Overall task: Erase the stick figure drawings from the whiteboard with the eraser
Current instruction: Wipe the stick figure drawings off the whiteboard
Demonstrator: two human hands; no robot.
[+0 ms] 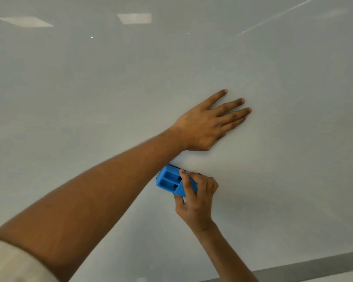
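While no stick figure marks show anywhere in view, the whiteboard point(273, 58) fills nearly the whole frame, glossy, with ceiling light reflections up top and a grey edge strip point(324, 263) at bottom right. Left arm crosses from lower left, pale sleeve point(12, 261) at the elbow end; left hand point(208, 125) lies flat on the board, fingers spread and straight, holding nothing, just bracing. Right hand point(196, 200) sits below it, fingers and thumb wrapped round the blue eraser point(171, 181), which is pressed against the board just under the left wrist, ribbed back facing the camera. Judgement: wiping step, likely late, since the visible surface looks clean; any leftover drawing may be under the arm or out of frame. To do it well: keep the eraser pad flat, even pressure, overlapping strokes, and shift the bracing hand off any ink so it doesn't smear.
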